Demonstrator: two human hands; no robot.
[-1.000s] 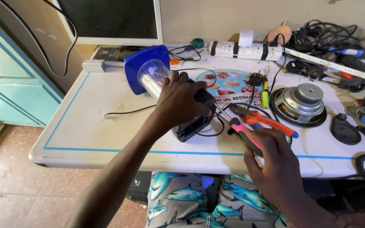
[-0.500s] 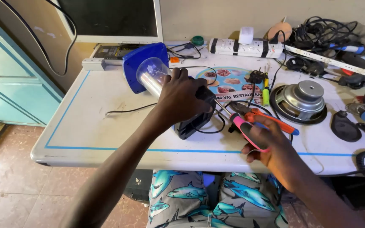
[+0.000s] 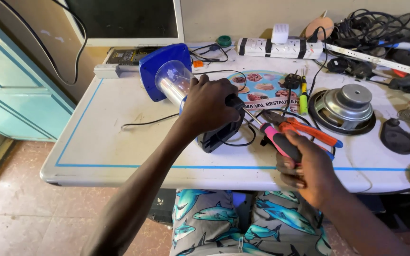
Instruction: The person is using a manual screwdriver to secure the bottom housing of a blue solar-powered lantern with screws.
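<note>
Brought up from the counter's [image 3: 96, 156] edge, right hand [image 3: 309, 168] fingers clamped on screwdriver [image 3: 271, 135], tip near left hand [image 3: 209, 104] gripping lantern [image 3: 200, 102]; might slip, jab.

On the desk [image 3: 96, 142] we see the lantern [image 3: 186, 90] left of the pliers [image 3: 304, 130], the speaker [image 3: 347, 106] farther right, the power strip [image 3: 281, 47] behind.

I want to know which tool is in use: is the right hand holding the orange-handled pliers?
No, the right hand grips a pink-handled screwdriver, while the orange-handled pliers lie on the table.
</note>
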